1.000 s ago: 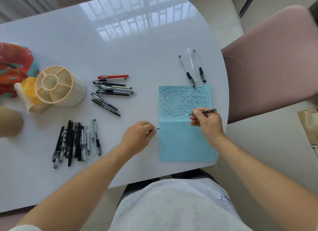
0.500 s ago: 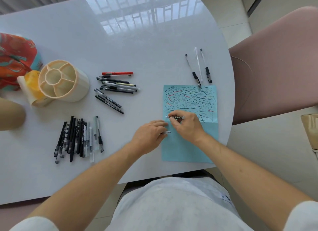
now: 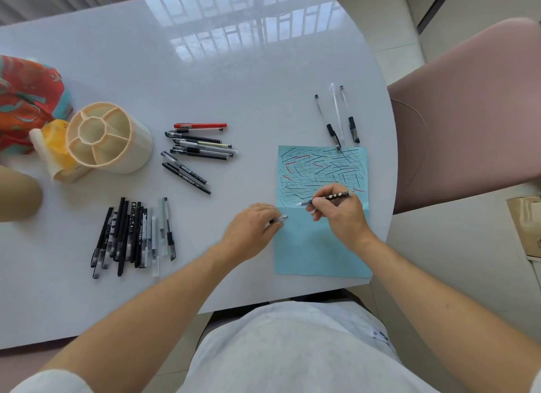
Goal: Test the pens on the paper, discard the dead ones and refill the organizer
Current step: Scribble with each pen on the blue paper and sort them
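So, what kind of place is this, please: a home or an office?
Probably a home, at a dining table, though I cannot be sure. The glossy white table has a rounded edge, a pink padded chair stands beside it, and the floor is pale tile.

On the worktop [image 3: 234, 71] the paper [image 3: 322, 246] lies before me to my right, three pens [image 3: 336, 117] just behind it. The organizer [image 3: 117, 141] stands far left; a pen cluster [image 3: 199, 147] lies right of it, a pen row [image 3: 131, 234] nearer me.
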`<state>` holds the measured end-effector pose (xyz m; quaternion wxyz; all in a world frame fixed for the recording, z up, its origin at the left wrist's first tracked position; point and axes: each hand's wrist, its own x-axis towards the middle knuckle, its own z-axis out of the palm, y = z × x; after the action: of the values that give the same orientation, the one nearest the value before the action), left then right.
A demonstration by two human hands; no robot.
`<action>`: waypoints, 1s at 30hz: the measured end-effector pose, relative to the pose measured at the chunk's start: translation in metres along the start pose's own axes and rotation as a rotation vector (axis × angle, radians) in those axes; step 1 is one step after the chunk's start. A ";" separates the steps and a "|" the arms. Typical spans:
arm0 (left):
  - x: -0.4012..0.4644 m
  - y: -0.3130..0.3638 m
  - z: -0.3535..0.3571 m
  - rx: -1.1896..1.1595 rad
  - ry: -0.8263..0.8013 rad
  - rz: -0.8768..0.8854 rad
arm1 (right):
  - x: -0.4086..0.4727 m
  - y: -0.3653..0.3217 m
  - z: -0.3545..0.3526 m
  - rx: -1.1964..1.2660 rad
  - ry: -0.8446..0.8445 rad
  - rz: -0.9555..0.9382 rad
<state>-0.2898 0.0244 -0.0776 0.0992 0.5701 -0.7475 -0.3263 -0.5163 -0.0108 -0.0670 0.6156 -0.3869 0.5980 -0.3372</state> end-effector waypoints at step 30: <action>-0.038 0.002 -0.009 0.185 -0.121 -0.237 | -0.016 0.004 0.058 -0.217 -0.271 0.098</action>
<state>-0.2742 0.0559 -0.0607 -0.0381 0.6401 -0.7065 -0.2995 -0.4598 0.0089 -0.0635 0.6607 -0.4633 0.5608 -0.1850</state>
